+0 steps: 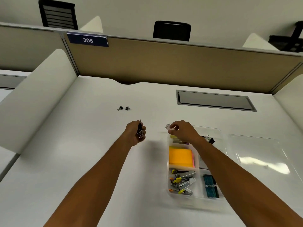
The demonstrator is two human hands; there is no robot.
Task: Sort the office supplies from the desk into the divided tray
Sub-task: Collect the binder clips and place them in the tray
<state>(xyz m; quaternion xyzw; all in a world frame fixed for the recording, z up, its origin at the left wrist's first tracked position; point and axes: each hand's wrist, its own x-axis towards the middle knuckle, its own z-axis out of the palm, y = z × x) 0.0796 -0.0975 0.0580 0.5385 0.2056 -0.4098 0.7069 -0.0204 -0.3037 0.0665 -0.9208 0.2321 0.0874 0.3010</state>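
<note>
orange sticky notes (pixel 180 158), black binder clips (pixel 124 108), white desk (pixel 82 145).

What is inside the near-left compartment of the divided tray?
A jumbled pile of small staplers with yellow and orange parts fills that compartment of the divided tray. Anything beneath the pile is covered.

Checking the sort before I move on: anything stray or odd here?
Two binder clips lie loose on the desk, far from the divided tray. The left hand grips more clips; the right hand pinches a small clear item over the tray.

Two bare forearms reach out from the lower edge — no sleeves, watch or rings visible
</note>
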